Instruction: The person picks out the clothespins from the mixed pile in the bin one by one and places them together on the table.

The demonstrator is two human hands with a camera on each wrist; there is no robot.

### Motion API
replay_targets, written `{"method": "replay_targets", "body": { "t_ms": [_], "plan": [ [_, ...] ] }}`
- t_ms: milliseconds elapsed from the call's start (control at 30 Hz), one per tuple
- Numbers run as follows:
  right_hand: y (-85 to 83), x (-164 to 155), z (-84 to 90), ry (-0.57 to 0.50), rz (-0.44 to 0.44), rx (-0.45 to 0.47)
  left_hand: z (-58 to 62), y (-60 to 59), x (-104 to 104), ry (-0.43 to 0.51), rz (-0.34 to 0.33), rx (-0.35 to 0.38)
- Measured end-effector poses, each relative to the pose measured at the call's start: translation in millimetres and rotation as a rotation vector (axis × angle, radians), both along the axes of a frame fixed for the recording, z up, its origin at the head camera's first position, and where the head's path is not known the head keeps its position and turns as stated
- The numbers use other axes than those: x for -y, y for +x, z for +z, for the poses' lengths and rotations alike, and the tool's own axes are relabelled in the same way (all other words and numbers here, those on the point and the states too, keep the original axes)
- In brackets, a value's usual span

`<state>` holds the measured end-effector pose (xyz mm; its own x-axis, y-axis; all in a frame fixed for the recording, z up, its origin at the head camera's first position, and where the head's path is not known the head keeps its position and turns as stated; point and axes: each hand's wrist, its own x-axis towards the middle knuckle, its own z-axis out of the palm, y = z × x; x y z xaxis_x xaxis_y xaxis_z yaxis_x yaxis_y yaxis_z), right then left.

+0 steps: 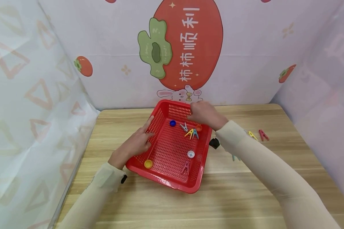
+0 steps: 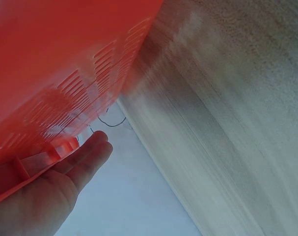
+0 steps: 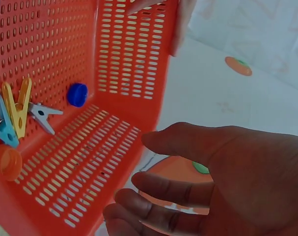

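A red plastic basket (image 1: 172, 146) stands turned at an angle between the hands. At its left rim my left hand (image 1: 136, 143) holds on, thumb over the inside and straight fingers (image 2: 90, 160) along the outside. My right hand (image 1: 204, 114) is at the far right rim; in the right wrist view its thumb and loosely bent fingertips come right up to the edge, with space between them. Inside lie blue (image 1: 172, 123), orange (image 1: 199, 128), white (image 1: 190, 154) and yellow (image 1: 148, 164) bottle caps, plus grey (image 1: 184, 127), yellow (image 1: 189, 133), blue (image 1: 196, 134) and pink (image 1: 186, 167) clothespins.
Right of the basket, a yellow clothespin (image 1: 252, 135) and a red clothespin (image 1: 263, 135) lie on the wooden table (image 1: 166, 206). A teal clothespin (image 1: 235, 157) is partly covered by the right sleeve (image 1: 263, 168). Printed cloth (image 1: 114, 79) hangs behind and along both sides.
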<state>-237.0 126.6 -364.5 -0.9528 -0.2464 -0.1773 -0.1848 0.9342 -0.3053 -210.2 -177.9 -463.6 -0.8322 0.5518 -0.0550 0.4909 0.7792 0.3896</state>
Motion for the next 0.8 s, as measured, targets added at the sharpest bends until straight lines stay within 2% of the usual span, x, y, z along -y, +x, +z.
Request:
{"method": "replay_targets", "body": {
  "t_ms": [400,800],
  "plan": [
    [-24.6,21.7,-21.2,0.034,0.006,0.051,-1.7,0.5,-0.1,-0.007,-0.019,-0.018],
    [-41.3,34.1,-39.8,0.054,-0.079,0.143,-1.6,-0.8,0.0,-0.010,0.003,-0.011]
  ]
}}
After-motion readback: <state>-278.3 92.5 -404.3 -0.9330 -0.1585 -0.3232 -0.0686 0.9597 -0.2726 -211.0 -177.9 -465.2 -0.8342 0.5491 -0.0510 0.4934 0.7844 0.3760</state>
